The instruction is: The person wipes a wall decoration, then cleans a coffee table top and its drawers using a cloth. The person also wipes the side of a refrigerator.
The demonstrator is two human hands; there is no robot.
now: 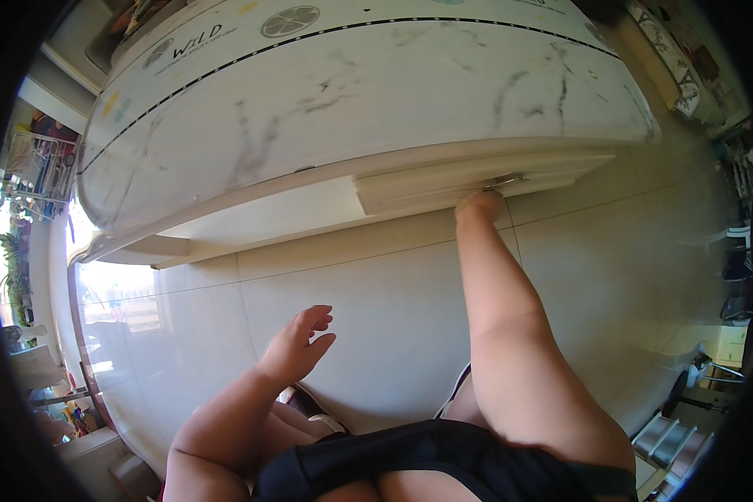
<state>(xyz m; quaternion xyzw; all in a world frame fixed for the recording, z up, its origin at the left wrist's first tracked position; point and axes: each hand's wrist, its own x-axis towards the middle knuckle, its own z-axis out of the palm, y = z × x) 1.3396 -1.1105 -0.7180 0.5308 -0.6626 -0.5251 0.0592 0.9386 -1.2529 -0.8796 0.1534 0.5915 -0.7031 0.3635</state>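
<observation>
Below a long marble-patterned tabletop cover point(376, 100) is a cream drawer front point(420, 188) with a metal handle point(505, 182). My right hand point(482, 204) reaches to the drawer front, right beside the handle; its fingers are blurred and partly hidden, so whether they grip the handle does not show. Over the tiled floor, my left hand point(306, 342) hangs in the air with its fingers loosely bent and the thumb apart. It holds nothing.
Pale floor tiles point(351, 301) lie between me and the furniture. A shoe point(304, 401) shows under my left arm. A wire rack point(41, 163) and green plants point(16, 276) stand at the far left, and a shelved rack point(671, 439) at the lower right.
</observation>
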